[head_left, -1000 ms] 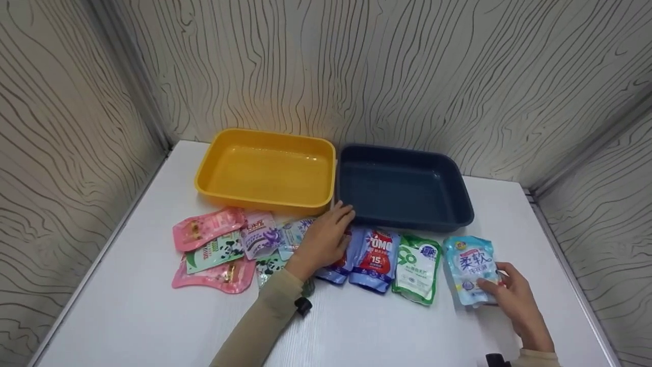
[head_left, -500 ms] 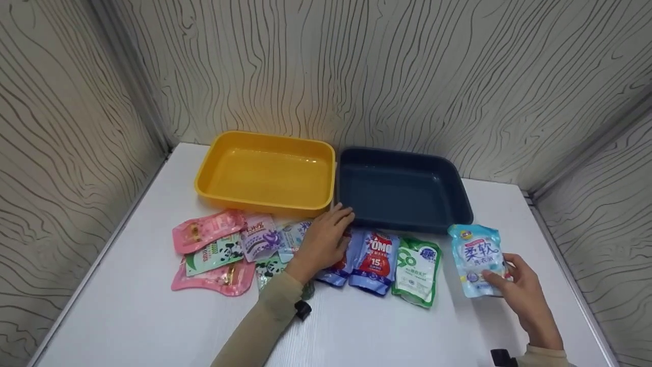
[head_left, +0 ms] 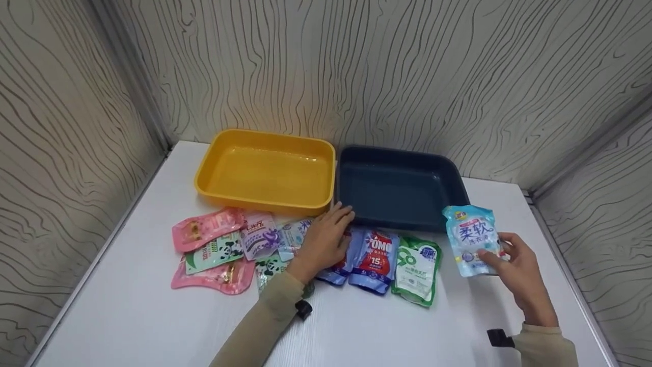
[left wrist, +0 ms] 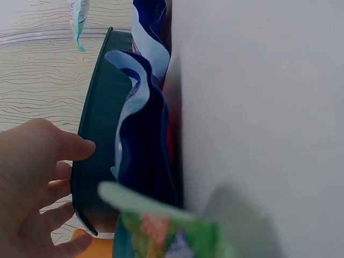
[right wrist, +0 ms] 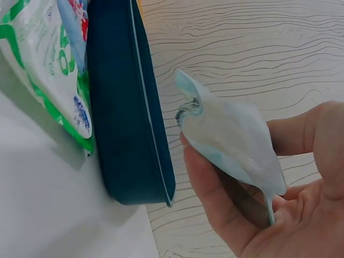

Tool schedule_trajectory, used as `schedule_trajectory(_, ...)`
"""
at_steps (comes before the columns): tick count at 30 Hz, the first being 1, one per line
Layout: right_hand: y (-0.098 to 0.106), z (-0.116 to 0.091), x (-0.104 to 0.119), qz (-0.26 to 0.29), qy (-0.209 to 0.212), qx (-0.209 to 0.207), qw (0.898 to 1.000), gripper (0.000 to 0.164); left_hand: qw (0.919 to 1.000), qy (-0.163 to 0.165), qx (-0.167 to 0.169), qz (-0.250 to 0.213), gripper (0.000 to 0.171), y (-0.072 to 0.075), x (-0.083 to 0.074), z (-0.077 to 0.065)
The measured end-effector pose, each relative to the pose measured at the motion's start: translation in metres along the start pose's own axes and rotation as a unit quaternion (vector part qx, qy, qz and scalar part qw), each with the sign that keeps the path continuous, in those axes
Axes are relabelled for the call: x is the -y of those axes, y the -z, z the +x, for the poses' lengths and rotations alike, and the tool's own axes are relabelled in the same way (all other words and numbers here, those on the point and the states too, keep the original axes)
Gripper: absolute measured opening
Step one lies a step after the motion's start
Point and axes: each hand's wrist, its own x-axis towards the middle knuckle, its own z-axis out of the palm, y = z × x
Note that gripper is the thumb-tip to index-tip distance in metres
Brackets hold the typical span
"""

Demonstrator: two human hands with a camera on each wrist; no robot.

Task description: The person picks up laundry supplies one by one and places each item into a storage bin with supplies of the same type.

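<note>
My right hand [head_left: 522, 272] grips a light blue detergent pouch [head_left: 473, 234] by its right side, thumb on the printed front. It is held up off the table by the front right corner of the navy tray [head_left: 402, 222]. In the right wrist view the pouch [right wrist: 231, 134] shows edge-on between thumb and fingers. My left hand [head_left: 323, 239] lies over the middle of the pouch row, fingers loosely extended toward the gap between the trays. It partly covers a blue-purple pouch [head_left: 333, 278]. In the left wrist view, nothing shows between the fingers of the left hand [left wrist: 40, 177].
A yellow tray [head_left: 265, 206] stands left of the navy one. To the right of my left hand lie an OMO pouch [head_left: 374, 260] and a green-white pouch [head_left: 416, 270]. Several pink, green and purple pouches overlap at left, including a pink pouch [head_left: 209, 229]. Patterned walls enclose the table.
My right hand has raised the light blue pouch off the table and carried it away from me, up to the navy tray's corner. The left hand has stayed in place.
</note>
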Motion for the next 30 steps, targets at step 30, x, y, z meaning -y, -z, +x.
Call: schedule_trajectory(30,-0.019,0.067,0.030,0.085,0.027,-0.029,0.996,0.064,0.9997,0.003,-0.007,-0.021,0.056,-0.001,0.001,-0.001)
